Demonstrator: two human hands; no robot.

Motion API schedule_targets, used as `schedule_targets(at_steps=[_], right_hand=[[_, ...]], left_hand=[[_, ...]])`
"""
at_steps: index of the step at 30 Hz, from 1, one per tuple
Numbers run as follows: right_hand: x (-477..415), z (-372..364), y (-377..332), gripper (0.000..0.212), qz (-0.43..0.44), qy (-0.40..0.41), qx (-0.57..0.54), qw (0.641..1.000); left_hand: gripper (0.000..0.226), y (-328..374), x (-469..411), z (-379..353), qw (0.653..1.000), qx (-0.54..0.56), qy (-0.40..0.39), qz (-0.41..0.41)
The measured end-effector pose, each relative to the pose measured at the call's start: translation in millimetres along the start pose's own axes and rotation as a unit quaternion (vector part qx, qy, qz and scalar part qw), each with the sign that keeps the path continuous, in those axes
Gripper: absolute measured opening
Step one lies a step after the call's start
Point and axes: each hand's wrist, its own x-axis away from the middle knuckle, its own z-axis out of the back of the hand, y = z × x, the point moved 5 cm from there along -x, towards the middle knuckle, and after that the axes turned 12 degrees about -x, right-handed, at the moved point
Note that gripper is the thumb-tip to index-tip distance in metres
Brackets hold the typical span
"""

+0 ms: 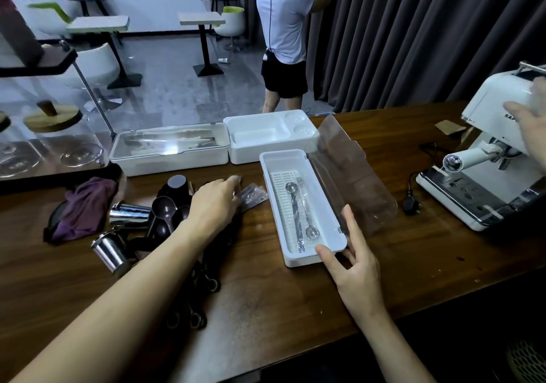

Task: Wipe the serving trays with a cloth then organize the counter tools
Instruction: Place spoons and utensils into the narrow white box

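Meanwhile, at the middle of the frame, a long white tray [296, 158] lay on the wooden worktop [413, 267], its clear lid [348, 176] standing open to the right. Two wrapped metal spoons [293, 205] lay lengthwise inside it. The right hand [353, 267] rested at the tray's near right corner, thumb on the rim and fingers straight against the lid's lower edge, not clenched. The left hand [215, 202] reached left of the tray, its fingers curled down over a clear-wrapped packet [253, 197]; whether it actually gripped the packet could not be told. Just below and left of that hand lay dark plastic scoops [164, 209] and two steel cups [130, 214]. A purple cloth [85, 209] sat crumpled at the left. Behind the tray stood a lidded white box [168, 152] and an open white box [260, 137], side by side. A white espresso machine [484, 176] stood at the right edge.
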Motion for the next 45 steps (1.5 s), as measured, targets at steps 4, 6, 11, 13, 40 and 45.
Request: schedule_targets(at_steps=[4, 6, 11, 13, 40, 45], right_hand=[[0, 0, 0, 0.086, 0.001, -0.001, -0.002, 1.0], [0, 0, 0, 0.086, 0.002, -0.001, -0.001, 1.0], [0, 0, 1, 0.086, -0.001, 0.001, 0.0, 1.0], [-1, 0, 1, 0.087, -0.001, 0.001, 0.002, 1.0], [0, -2, -3, 0.09, -0.014, 0.012, 0.026, 0.999], [0, -1, -3, 0.091, -0.015, 0.012, 0.026, 0.999]], left_hand=[[0.016, 4, 12, 5, 0.999, 0.009, 0.005, -0.04], [0.016, 5, 19, 4, 0.999, -0.005, -0.005, -0.044], [0.022, 9, 18, 0, 0.998, -0.036, -0.046, -0.012], [0.021, 9, 15, 0, 0.997, -0.045, -0.063, -0.002], [0.034, 15, -5, 50, 0.921, 0.383, 0.071, -0.004], [0.035, 17, -9, 54, 0.897, 0.439, 0.049, 0.016]])
